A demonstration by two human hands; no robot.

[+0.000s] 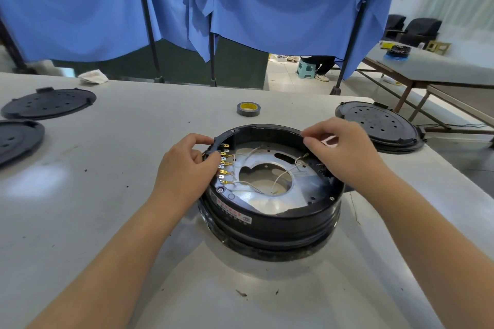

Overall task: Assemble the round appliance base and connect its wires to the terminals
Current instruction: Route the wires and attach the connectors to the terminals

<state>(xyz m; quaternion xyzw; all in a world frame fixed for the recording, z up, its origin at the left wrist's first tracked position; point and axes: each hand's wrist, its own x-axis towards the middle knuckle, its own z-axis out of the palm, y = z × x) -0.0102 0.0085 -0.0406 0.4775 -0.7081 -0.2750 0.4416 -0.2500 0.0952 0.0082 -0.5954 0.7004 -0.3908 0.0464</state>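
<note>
A round black appliance base (270,217) sits in a recess of the white table, its open side up. Inside lies a silver metal plate (270,203) with a central hole and several thin white wires (280,179). A row of brass terminals (224,165) lines the inner left wall. My left hand (184,168) grips the left rim beside the terminals, thumb and fingers curled over the edge. My right hand (344,152) pinches the far right rim, covering that side of the base.
A roll of grey tape with a yellow core (248,108) lies behind the base. Black round covers rest at the right (379,126) and at the far left (48,102), (16,138). Blue curtains hang behind the table. A second table stands at the right.
</note>
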